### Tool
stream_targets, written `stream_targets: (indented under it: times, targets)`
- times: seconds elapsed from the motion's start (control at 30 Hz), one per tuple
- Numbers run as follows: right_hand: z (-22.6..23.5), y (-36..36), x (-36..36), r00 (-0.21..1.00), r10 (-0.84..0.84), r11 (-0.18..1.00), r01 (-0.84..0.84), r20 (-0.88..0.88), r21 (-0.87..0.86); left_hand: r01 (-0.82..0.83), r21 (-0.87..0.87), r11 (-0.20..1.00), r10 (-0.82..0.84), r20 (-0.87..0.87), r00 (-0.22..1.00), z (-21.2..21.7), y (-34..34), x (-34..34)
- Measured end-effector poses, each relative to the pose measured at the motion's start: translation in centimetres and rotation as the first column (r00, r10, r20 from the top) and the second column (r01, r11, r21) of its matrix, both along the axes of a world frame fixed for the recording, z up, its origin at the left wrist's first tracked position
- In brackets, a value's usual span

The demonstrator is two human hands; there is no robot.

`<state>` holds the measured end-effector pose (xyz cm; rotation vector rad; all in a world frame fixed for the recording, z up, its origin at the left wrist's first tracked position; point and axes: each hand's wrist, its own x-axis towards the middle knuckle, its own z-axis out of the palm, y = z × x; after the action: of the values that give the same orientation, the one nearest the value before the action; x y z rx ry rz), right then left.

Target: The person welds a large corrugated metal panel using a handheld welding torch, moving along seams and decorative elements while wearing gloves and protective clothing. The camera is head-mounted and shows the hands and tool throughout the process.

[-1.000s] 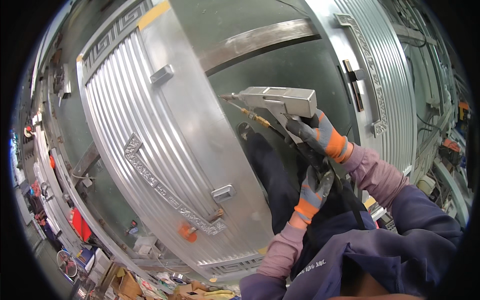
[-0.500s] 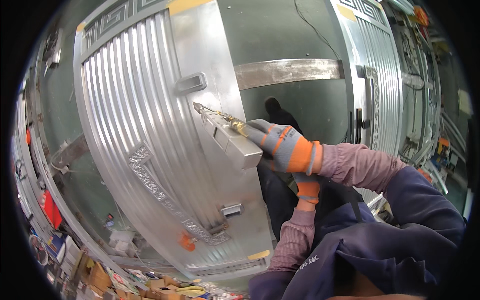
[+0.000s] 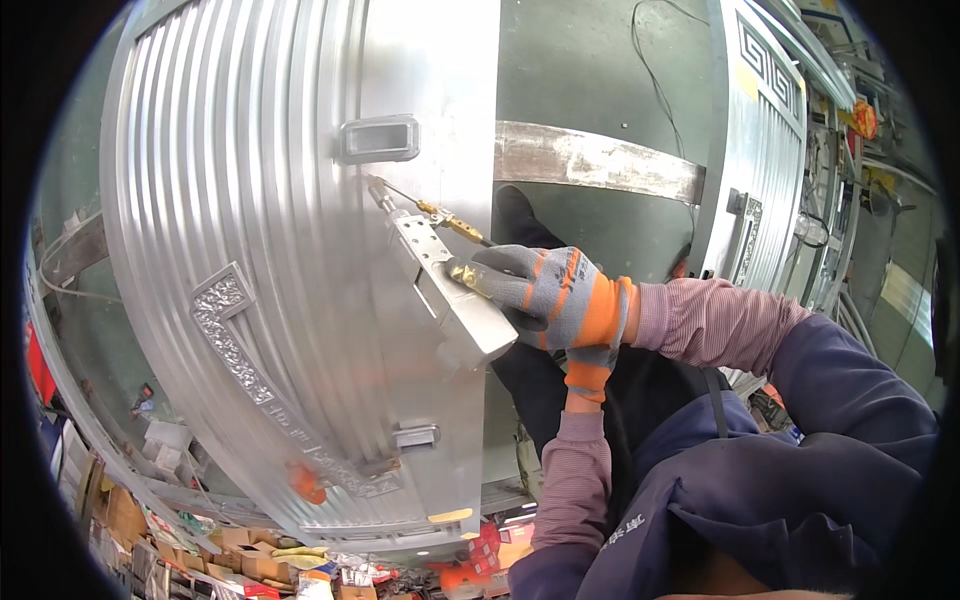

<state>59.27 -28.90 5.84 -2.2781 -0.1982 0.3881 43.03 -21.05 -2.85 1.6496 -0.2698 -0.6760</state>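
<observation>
A silver, boxy welding gun [image 3: 468, 315] with a brass-fitted wire guide [image 3: 452, 221] along its side slants over a ribbed metal door panel [image 3: 430, 60]. Its nozzle [image 3: 378, 190] is close to the panel's smooth strip, just below a rectangular slot [image 3: 380, 138]; whether it touches I cannot tell. My right hand [image 3: 560, 292], in a grey and orange glove, is closed around the rear of the gun. Beneath it is my left hand [image 3: 588, 376], of which only the orange glove cuff shows plainly; its fingers are hidden.
A metal crossbar [image 3: 600, 160] runs right from the panel to a second ribbed door panel [image 3: 765, 130]. Lower on the near panel are a textured trim strip [image 3: 235, 345] and a second slot [image 3: 416, 437]. Cardboard boxes [image 3: 255, 555] and clutter lie at lower left. A cable [image 3: 650, 70] lies beyond.
The view has shifted, moving the panel left and lower parts closer in. The gun's nozzle keeps nearly the same spot below the slot, and the wire guide stands out more from the gun.
</observation>
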Motion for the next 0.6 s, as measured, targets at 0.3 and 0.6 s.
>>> stream_targets:
  times: [0.3, 0.6]
  targets:
    - [-0.7, -0.1, 0.3, 0.999, -0.029, 0.999, 0.030, 0.036, -0.023, -0.094, -0.025, 0.995, 0.095, 0.048, 0.994, 0.4, -0.3, 1.6]
    - [-1.0, 0.7, 1.0, 0.995, -0.041, 0.999, 0.044, 0.087, -0.032, 0.003, -0.062, 0.998, -0.008, -0.081, 0.997, -0.5, 1.0, 1.5]
